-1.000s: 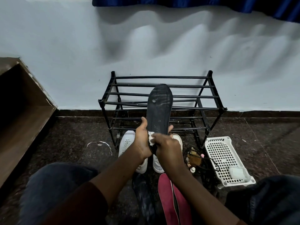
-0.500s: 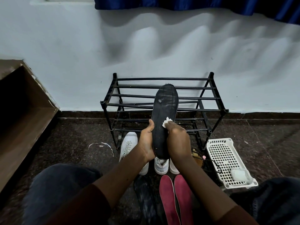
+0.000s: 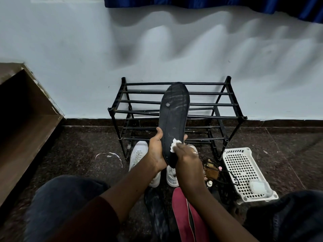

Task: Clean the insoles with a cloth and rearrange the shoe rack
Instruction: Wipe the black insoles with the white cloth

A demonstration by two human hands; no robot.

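The shoe rack point(image 3: 209, 104) stands against the wall point(image 3: 87, 67) behind my left hand point(image 3: 155, 151) and right hand point(image 3: 185, 156), with the sneakers point(image 3: 138, 154) on the floor point(image 3: 78, 145) beneath them. The basket point(image 3: 241, 165) lies right of my right hand, and the pair of insoles point(image 3: 180, 215) lies nearer me.

The left hand point(image 3: 155, 151) and right hand point(image 3: 187, 158) are bare, as are both forearms. A dark maroon sleeve point(image 3: 94, 219) covers the left upper arm. Dark blue trousers point(image 3: 64, 199) cover both knees
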